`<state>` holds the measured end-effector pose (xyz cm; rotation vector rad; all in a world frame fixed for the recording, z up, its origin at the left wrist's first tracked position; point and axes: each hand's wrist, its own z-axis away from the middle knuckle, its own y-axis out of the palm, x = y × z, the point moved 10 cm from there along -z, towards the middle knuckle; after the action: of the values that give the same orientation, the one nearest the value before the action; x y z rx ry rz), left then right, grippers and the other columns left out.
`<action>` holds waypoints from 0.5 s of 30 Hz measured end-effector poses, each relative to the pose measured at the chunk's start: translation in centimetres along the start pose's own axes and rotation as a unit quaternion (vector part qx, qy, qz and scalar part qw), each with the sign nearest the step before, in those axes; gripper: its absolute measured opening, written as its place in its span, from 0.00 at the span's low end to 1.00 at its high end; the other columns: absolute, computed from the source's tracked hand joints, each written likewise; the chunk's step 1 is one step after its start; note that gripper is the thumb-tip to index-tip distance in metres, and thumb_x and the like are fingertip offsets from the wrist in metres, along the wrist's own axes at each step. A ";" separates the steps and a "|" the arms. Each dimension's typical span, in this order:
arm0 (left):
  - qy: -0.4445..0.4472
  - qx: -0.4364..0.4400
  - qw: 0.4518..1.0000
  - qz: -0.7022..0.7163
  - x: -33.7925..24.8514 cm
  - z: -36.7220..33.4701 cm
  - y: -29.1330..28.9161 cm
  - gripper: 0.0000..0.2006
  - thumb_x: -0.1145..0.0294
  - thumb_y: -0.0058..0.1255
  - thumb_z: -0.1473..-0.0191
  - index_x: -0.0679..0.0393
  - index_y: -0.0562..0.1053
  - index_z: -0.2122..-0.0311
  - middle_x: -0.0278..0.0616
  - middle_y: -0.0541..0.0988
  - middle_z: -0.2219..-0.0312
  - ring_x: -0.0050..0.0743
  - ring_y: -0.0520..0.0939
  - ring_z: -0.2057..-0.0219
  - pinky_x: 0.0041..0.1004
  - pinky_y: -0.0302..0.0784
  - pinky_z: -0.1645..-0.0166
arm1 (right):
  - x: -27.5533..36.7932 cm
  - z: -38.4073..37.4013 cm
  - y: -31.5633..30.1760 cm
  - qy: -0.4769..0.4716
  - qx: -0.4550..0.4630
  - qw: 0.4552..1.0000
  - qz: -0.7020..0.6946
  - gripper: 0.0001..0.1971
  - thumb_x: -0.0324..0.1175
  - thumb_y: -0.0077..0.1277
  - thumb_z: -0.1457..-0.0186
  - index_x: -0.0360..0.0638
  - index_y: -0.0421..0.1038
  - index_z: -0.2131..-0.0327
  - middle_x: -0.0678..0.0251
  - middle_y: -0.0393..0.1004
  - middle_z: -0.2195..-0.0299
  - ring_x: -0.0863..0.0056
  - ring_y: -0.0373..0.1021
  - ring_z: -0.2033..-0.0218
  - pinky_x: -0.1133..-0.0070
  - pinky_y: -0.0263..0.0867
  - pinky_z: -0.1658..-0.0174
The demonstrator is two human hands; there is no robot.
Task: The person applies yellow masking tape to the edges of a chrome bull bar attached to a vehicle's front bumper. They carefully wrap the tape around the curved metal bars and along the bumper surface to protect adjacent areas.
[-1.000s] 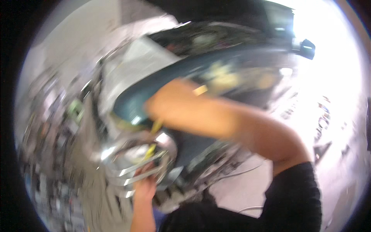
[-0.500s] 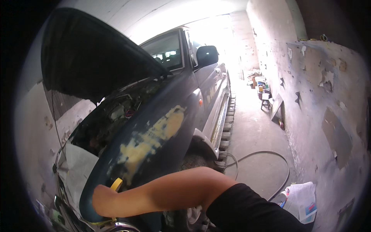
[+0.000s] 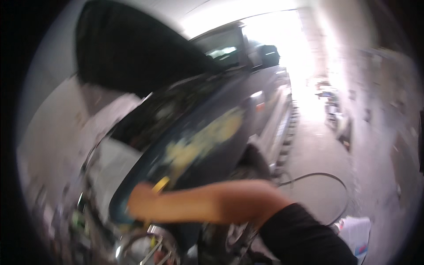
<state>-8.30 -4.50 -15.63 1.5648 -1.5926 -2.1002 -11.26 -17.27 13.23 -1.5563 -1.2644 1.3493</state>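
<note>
The view has swung left and downward since the earlier frame, so the car's fender [image 3: 198,162] sits farther right and higher, and more of a shiny round part [image 3: 164,235] shows at the near edge. The right hand [image 3: 142,203] remains over the fender's near end, fingers bent out of sight; their grip can't be told. A yellow strip [image 3: 160,184] juts out just right of that hand. The left hand [image 3: 166,258] barely shows beside the round part's bars, too blurred to tell its hold. The strip is probably light and flexible, best pinched at an end; the fender looks stiff, smooth and perhaps slippery, steadied best with a flat palm. It is dark blue-green, with a ragged pale-yellow patch [image 3: 222,127] along its side.
</note>
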 end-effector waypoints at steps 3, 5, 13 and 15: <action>0.187 -0.027 0.966 -0.178 -2.0 1.4 -4.0 0.17 0.77 0.47 0.42 0.58 0.67 0.47 0.46 0.73 0.49 0.41 0.74 0.47 0.36 0.74 0.43 | -0.4 2.2 -3.0 0.001 -0.014 1.000 0.010 0.09 0.37 0.54 0.57 0.48 0.80 0.72 0.61 0.80 0.74 0.63 0.78 0.71 0.64 0.72 0.70; 0.074 -0.035 0.991 0.110 0.5 0.9 -0.4 0.16 0.75 0.49 0.43 0.58 0.68 0.49 0.49 0.74 0.51 0.44 0.75 0.49 0.37 0.73 0.42 | -1.6 3.0 -1.9 -0.054 -0.088 0.995 0.009 0.07 0.36 0.52 0.54 0.45 0.76 0.73 0.58 0.78 0.76 0.57 0.77 0.72 0.63 0.72 0.69; 0.132 -0.042 0.985 0.107 -0.4 3.3 2.7 0.22 0.81 0.48 0.46 0.62 0.64 0.45 0.46 0.69 0.45 0.40 0.71 0.44 0.32 0.73 0.45 | 1.1 4.5 -3.7 -0.111 -0.118 0.976 0.142 0.06 0.29 0.49 0.51 0.41 0.72 0.67 0.60 0.77 0.75 0.61 0.77 0.70 0.68 0.71 0.70; 0.116 -0.062 0.991 0.035 -0.4 4.4 3.2 0.19 0.80 0.48 0.44 0.62 0.65 0.46 0.44 0.71 0.48 0.38 0.74 0.47 0.30 0.75 0.49 | 1.2 4.5 -3.8 -0.118 -0.131 0.972 0.154 0.06 0.29 0.51 0.52 0.41 0.70 0.68 0.61 0.76 0.75 0.61 0.77 0.71 0.69 0.71 0.71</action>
<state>-12.85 -2.80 -13.25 1.6187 -1.3911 -1.8643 -16.49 -15.44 15.53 -1.8792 -1.4341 1.6555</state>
